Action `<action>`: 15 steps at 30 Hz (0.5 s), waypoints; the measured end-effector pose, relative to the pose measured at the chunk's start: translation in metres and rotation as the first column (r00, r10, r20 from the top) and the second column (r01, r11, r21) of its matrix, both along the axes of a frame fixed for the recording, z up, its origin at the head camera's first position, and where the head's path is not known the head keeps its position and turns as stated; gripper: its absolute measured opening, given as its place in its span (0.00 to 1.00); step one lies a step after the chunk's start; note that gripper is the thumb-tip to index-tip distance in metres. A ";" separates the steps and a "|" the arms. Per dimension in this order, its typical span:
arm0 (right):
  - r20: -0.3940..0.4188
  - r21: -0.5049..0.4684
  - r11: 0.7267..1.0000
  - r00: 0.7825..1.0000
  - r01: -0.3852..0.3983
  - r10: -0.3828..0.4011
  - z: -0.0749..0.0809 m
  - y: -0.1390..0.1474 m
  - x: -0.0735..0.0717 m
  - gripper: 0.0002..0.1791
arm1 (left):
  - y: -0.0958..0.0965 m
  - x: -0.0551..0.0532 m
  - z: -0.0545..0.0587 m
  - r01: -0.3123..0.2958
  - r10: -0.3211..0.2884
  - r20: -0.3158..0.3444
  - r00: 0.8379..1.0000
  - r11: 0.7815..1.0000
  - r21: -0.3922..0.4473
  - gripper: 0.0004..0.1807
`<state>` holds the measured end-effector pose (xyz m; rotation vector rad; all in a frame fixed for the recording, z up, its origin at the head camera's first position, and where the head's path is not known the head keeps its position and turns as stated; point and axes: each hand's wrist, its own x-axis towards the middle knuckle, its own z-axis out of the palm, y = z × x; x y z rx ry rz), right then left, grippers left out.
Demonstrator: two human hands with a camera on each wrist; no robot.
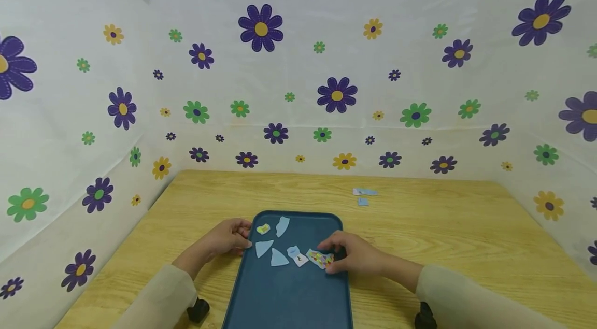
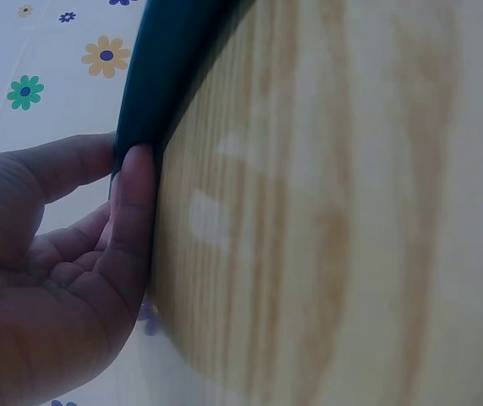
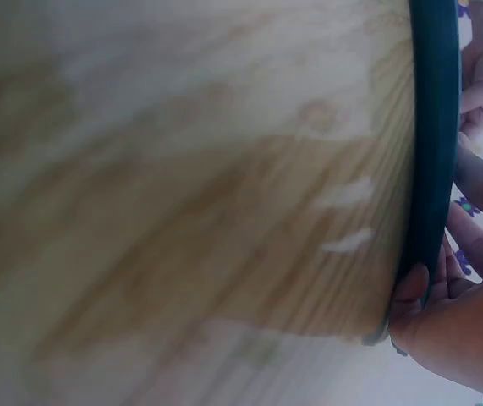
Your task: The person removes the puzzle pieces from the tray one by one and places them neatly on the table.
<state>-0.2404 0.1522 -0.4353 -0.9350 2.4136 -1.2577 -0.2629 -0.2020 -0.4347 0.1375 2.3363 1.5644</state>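
A dark blue tray (image 1: 298,303) lies on the wooden table. My left hand (image 1: 229,238) grips its left rim, thumb and fingertip at the edge in the left wrist view. Over the right rim reaches my right hand (image 1: 356,255), its thumb and fingers pinching a multicoloured cut picture piece (image 1: 317,257). Touching that piece on the left is a blue-and-white piece (image 1: 297,256). Farther left lie two light blue pieces, one a triangle (image 1: 263,247) and one wedge-shaped (image 1: 279,258). Near the far rim are a yellow piece (image 1: 263,229) and a curved light blue piece (image 1: 282,226).
Beyond the tray on the table (image 1: 420,215) lie a pale blue strip (image 1: 365,191) and a small blue piece (image 1: 363,202). A white flower-print cloth (image 1: 298,70) stands around the back and sides of the table.
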 end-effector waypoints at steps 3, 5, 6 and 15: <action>-0.029 0.026 1.000 1.000 0.002 -0.001 -0.001 -0.003 0.000 0.23 | -0.001 -0.001 -0.001 0.001 -0.001 0.002 1.000 1.000 0.006 0.27; -0.048 0.037 0.999 0.999 0.004 -0.003 -0.001 -0.004 0.000 0.24 | -0.001 -0.001 -0.002 0.003 -0.003 0.002 1.000 1.000 0.008 0.27; -0.058 0.042 0.999 0.998 0.006 -0.004 -0.002 -0.005 0.001 0.24 | -0.001 -0.002 -0.003 0.004 -0.004 0.001 1.000 1.000 0.009 0.27; -0.098 0.091 0.995 0.995 0.028 -0.019 -0.006 -0.009 0.002 0.26 | -0.002 0.000 -0.002 0.021 -0.021 -0.004 1.000 1.000 0.010 0.28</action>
